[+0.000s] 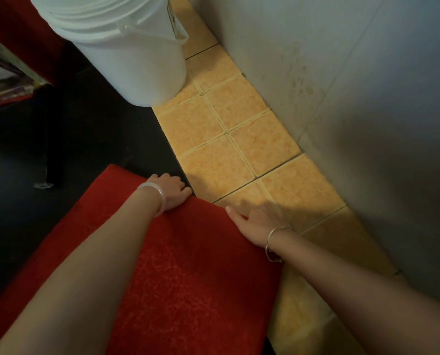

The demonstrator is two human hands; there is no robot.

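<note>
Left grip (170, 192), right grip (252, 224) hold mat (188, 265) pointing away.

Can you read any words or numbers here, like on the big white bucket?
No text here can be read.
On the white bucket: a label on its side, seen at a steep angle, too blurred to read.
On the red cloth: only a faint pattern, no letters or numbers.

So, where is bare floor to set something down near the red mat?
The tiles are bare between bucket, wall and mat. The dark floor left of the tiles is bare too, up to the furniture leg. It is crowded at the mat's far edge, where the left hand and right hand hold it.
</note>
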